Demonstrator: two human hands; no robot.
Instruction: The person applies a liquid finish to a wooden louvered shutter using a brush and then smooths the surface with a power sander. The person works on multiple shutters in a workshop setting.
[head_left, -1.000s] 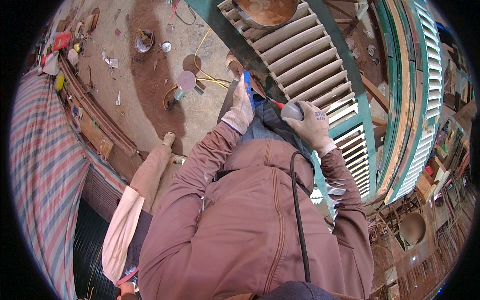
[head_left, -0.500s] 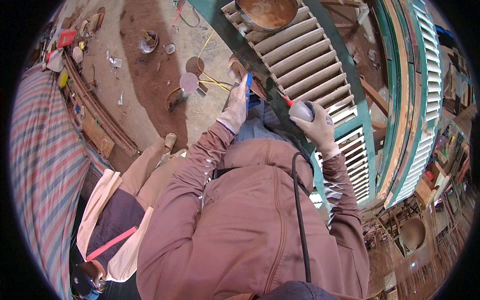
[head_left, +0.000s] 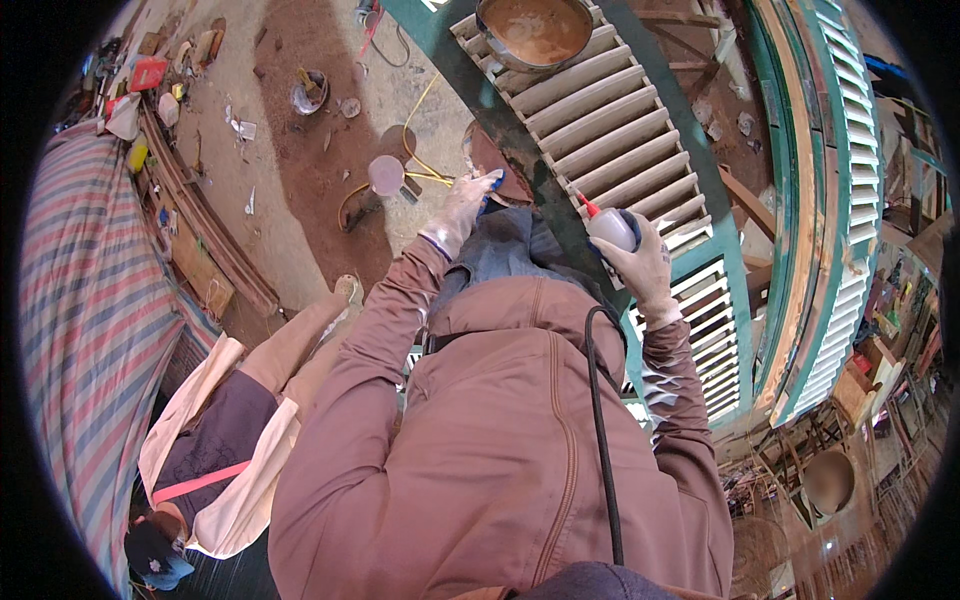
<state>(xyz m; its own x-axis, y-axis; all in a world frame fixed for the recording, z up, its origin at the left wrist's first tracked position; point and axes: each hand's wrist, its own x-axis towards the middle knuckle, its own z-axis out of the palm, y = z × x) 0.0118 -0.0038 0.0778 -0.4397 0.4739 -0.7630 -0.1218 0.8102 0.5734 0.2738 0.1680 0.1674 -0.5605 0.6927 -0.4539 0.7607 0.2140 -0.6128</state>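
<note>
My right hand [head_left: 645,265], in a pale glove with a dark palm, is closed around a whitish squeeze bottle [head_left: 612,230] with a red nozzle. The bottle is tilted, its nozzle over the edge of a green louvred shutter [head_left: 715,170] with pale slats. My left hand [head_left: 462,212], gloved with a blue palm side, is beside the shutter's left edge. Its fingers stretch out to the right, partly foreshortened, and no held thing shows. Just beyond them is a reddish-brown rounded piece [head_left: 500,162], partly hidden by the hand.
A bowl of brown material [head_left: 535,32] rests on the shutter's far end. A yellow cord [head_left: 415,115] and a round-topped object [head_left: 387,175] are on the floor. More green shutters [head_left: 850,200] stand at right. Another person [head_left: 225,430] is at lower left, near a striped sheet [head_left: 100,300].
My left hand has lowered slightly, its fingers turning from pointing away to pointing right. My right hand has shifted a little right and nearer with the bottle. The other person has moved slightly.
</note>
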